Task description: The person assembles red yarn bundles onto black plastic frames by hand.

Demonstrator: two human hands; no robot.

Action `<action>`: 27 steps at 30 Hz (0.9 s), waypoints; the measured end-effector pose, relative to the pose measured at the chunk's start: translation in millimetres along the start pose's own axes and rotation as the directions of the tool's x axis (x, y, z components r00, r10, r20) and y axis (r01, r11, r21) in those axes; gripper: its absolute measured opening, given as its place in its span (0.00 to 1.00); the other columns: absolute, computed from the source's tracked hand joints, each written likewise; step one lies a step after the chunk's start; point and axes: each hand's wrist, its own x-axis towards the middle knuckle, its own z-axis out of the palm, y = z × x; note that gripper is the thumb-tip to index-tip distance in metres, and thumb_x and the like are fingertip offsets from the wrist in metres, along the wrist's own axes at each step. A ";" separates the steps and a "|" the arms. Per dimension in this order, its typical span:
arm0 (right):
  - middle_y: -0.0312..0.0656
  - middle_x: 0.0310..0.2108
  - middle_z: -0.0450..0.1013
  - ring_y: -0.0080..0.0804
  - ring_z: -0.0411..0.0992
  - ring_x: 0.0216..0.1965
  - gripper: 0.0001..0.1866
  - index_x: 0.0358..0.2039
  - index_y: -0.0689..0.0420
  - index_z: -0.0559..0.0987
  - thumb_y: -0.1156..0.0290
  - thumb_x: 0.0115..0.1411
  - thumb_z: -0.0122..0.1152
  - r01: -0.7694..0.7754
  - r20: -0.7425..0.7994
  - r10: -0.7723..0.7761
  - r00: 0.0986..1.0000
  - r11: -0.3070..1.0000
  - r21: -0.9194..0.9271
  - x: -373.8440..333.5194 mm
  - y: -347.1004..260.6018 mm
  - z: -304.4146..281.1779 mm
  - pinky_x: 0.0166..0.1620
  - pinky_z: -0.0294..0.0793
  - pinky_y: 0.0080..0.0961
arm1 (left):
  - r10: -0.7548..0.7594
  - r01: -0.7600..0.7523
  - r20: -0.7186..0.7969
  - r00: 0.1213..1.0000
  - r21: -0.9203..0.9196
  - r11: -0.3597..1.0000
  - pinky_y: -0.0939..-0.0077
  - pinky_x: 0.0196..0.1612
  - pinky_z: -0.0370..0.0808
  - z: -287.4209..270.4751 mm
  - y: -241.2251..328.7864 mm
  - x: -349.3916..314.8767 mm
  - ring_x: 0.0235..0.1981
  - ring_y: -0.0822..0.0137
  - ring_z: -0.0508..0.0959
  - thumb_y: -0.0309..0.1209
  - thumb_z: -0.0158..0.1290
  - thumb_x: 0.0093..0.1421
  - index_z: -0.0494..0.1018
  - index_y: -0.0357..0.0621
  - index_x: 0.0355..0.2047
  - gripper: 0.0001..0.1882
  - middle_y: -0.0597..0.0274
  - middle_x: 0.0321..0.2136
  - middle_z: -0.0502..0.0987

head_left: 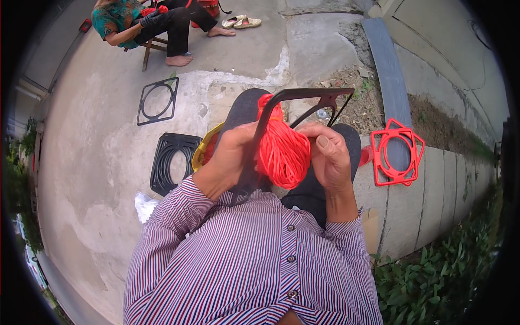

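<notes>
Above my lap, my left hand (232,157) is closed on a square black plastic frame (261,130) with a round opening, tilted up in front of me. A bundle of bright red cord (284,154) hangs against the frame between my hands, gathered at its top. Its strands loop down in a thick tassel shape. At the bundle's right side, my right hand (330,154) has thumb and fingers drawn together in a pinch. What sits between those fingertips is too small to make out.
Stacked black frames (174,162) lie on the ground at left, with a single black frame (157,101) beyond. Red frames (397,154) lie at right. A yellow container (201,146) stands beside my left leg. Another person (157,27) sits at far left, near shoes (241,22).
</notes>
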 end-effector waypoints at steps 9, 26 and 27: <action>0.50 0.51 0.70 0.36 0.71 0.53 0.37 0.56 0.71 0.64 0.68 0.50 0.70 -0.380 0.282 0.263 0.923 0.745 0.548 18.4 23.3 -10.4 0.57 0.69 0.29 | -0.135 0.231 0.298 0.945 -0.317 0.920 0.66 0.58 0.68 6.8 -8.2 -0.2 0.52 0.63 0.73 0.37 0.44 0.67 0.63 0.43 0.55 0.18 0.58 0.51 0.72; 0.47 0.48 0.74 0.40 0.70 0.53 0.21 0.49 0.65 0.73 0.63 0.61 0.51 0.061 -0.288 0.170 0.942 0.760 0.647 21.4 51.1 -30.3 0.59 0.66 0.39 | -0.142 0.112 0.209 0.968 0.145 0.983 0.84 0.20 0.63 14.2 -3.5 -3.1 0.26 0.72 0.73 0.66 0.28 0.64 0.73 0.34 0.46 0.44 0.56 0.32 0.76; 0.47 0.48 0.74 0.40 0.70 0.53 0.21 0.49 0.65 0.73 0.63 0.61 0.51 0.060 -0.286 0.167 0.944 0.763 0.644 19.7 53.0 -38.2 0.59 0.66 0.39 | -0.121 0.087 0.195 0.973 0.174 0.981 0.85 0.18 0.64 19.0 -0.9 -3.4 0.25 0.71 0.72 0.67 0.29 0.62 0.71 0.32 0.49 0.45 0.53 0.34 0.76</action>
